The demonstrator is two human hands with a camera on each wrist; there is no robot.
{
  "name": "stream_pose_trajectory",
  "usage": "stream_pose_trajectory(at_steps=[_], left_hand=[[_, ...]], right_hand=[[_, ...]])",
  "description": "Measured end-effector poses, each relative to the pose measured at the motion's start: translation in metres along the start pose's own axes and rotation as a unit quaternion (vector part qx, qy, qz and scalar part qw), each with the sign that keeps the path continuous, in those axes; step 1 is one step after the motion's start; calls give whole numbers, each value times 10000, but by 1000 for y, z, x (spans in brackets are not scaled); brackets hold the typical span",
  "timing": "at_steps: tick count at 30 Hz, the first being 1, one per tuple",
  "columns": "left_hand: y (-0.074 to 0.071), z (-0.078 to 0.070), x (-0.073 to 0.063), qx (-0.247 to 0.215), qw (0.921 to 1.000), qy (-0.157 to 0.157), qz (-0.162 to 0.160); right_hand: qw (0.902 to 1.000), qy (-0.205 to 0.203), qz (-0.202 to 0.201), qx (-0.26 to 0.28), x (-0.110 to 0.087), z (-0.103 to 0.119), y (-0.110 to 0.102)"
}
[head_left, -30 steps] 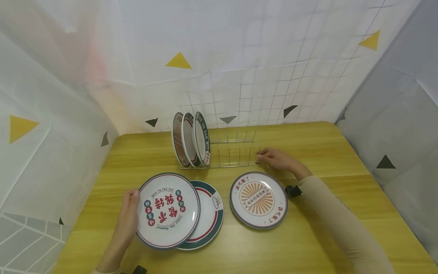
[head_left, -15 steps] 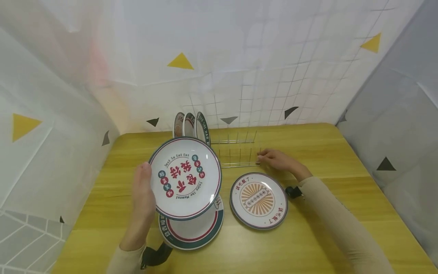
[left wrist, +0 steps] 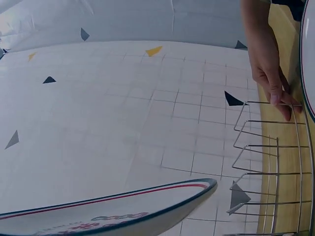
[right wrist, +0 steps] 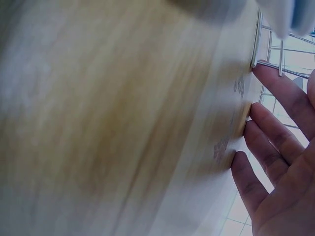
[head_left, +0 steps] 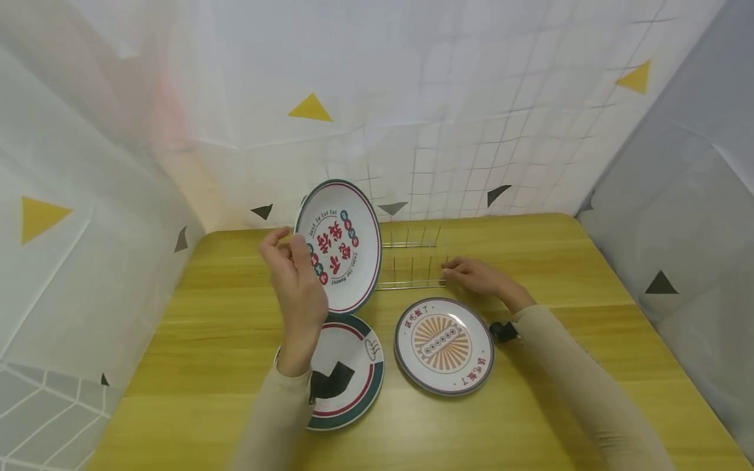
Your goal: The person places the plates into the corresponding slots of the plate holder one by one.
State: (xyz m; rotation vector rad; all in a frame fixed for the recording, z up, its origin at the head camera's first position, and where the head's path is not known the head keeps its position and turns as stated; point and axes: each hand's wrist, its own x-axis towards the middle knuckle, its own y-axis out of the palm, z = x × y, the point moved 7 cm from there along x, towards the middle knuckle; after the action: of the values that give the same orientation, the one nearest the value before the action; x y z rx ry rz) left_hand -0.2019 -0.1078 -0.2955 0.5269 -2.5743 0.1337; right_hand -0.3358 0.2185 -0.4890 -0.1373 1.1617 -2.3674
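My left hand (head_left: 300, 291) pinches the left rim of a white plate (head_left: 353, 261) with red lettering and a dark rim. The plate is raised and tilted steeply at the left part of a wire dish rack (head_left: 412, 284), hiding most of the plates standing there. In the left wrist view this plate (left wrist: 123, 211) appears nearly edge-on, beside the rack's prongs. My right hand (head_left: 480, 275) holds the rack's right end between thumb and fingers. The right wrist view shows its fingers (right wrist: 273, 130) spread, with fingertips at the tabletop and index finger against the wire.
On the table before the rack lies a green-and-red rimmed plate (head_left: 359, 386), partly covered by the left forearm. Right of it lies a plate with an orange sunburst (head_left: 444, 347). A white cloth backdrop (head_left: 471, 131) rises behind the table.
My left hand has lifted the lettered plate off the green-rimmed one, carried it forward and right to the rack, and tilted it up. My right hand has stayed at the rack's end.
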Motion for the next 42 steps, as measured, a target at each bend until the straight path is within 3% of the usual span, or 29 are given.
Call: stream_pose_trajectory(at_steps=[5, 13, 20, 31, 42], left_hand=[[15, 10, 2, 212, 9991, -34, -377], [31, 21, 6, 321, 9975, -139, -619], [42, 32, 8, 1051, 9908, -93, -845], [70, 43, 7, 1748, 9805, 0, -902], [99, 60, 2, 2038, 9757, -47, -801]], right_hand=[[10000, 49, 42, 52, 0, 0, 0], [10000, 42, 85, 26, 2, -2, 1], [10000, -17, 26, -27, 2, -2, 1], [9999, -99, -23, -24, 1, -3, 1], [10000, -40, -1, 63, 3, -6, 3]])
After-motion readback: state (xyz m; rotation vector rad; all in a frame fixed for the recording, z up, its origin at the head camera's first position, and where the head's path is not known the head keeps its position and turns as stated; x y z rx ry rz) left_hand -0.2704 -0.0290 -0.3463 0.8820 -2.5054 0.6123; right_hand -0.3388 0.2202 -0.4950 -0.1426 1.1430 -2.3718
